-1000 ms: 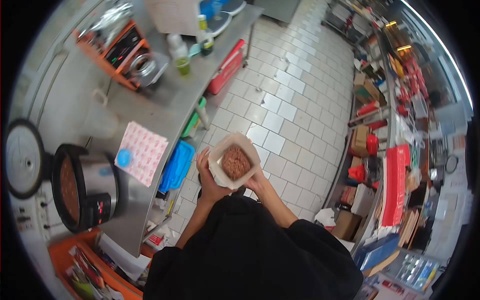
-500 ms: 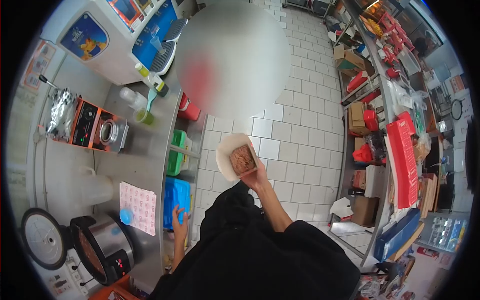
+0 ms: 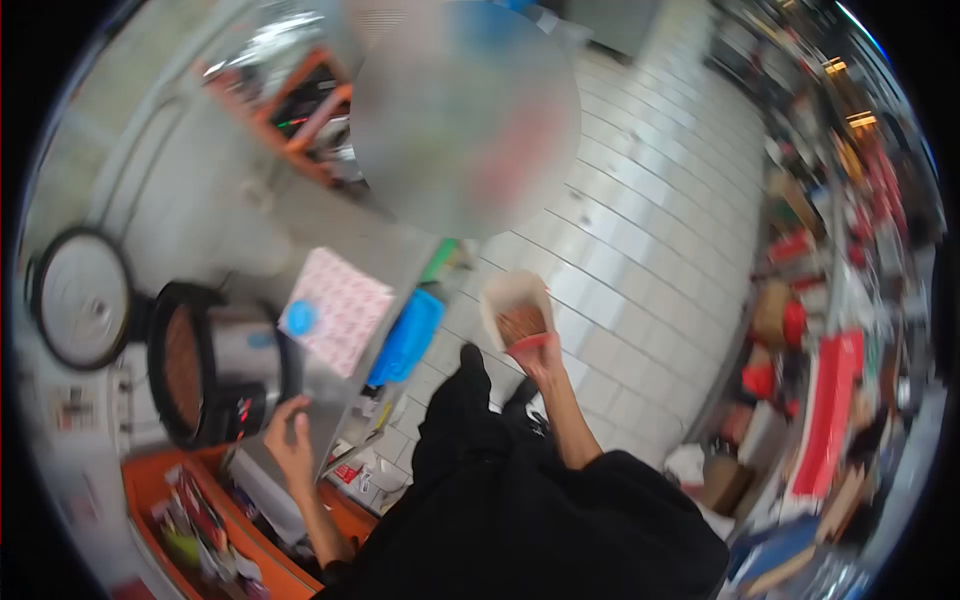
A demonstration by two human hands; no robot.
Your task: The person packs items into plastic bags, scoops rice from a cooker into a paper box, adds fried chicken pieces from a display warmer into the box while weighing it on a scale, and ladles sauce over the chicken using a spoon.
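Aisle (image 3: 640, 290) — right hand (image 3: 540, 360) holds carton (image 3: 505, 300) — left hand (image 3: 290, 443) near counter edge (image 3: 345, 405).

The right hand (image 3: 541, 358) holds a box (image 3: 516, 300) of brown food (image 3: 521, 323) above the tiled floor (image 3: 625, 270), its mouth open. The left hand (image 3: 292, 436), holding nothing, is spread at the edge of the metal counter (image 3: 335, 397), near the cooker (image 3: 225, 365), whose lid (image 3: 83, 299) stands open. Beyond that hand, a patterned sheet (image 3: 345, 320) with a blue disc (image 3: 300, 318) on it lies on the counter, beside the cooker.
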